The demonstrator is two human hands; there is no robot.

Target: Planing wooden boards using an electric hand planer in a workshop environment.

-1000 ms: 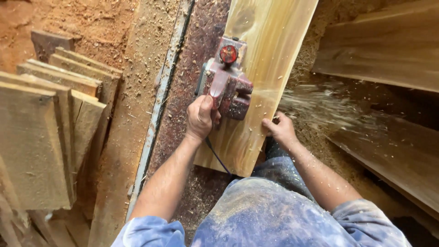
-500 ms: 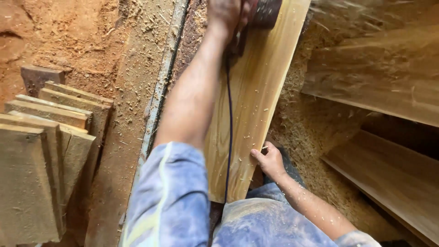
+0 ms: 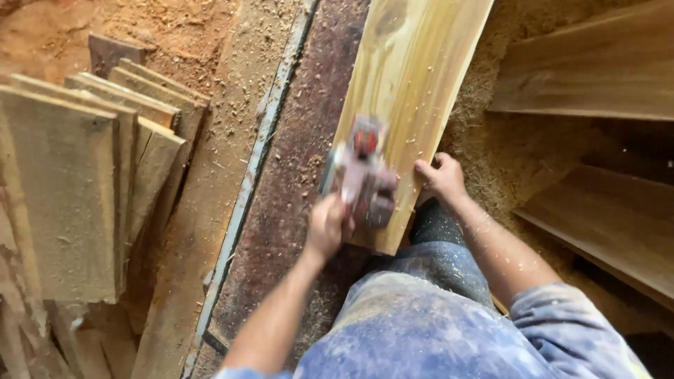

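A long pale wooden plank (image 3: 411, 84) lies lengthwise on a dark, dusty bench top (image 3: 295, 182). My left hand (image 3: 326, 226) grips the handle of a red and grey electric hand planer (image 3: 364, 175), which sits blurred on the plank's near end. Over at the plank's right edge, close to its near end, my right hand (image 3: 441, 175) presses with its fingers on the wood. My dusty blue trousers (image 3: 414, 323) fill the bottom of the view.
Several rough boards (image 3: 84, 175) lean in a stack at the left. Wide planks (image 3: 597, 70) lie at the right, one lower plank (image 3: 611, 224) nearer me. Sawdust covers the ground. A metal rail (image 3: 256, 168) runs along the bench's left edge.
The planer went far up the plank with my left arm stretched out, then came back to the near end. My right hand stayed on the plank's right edge.
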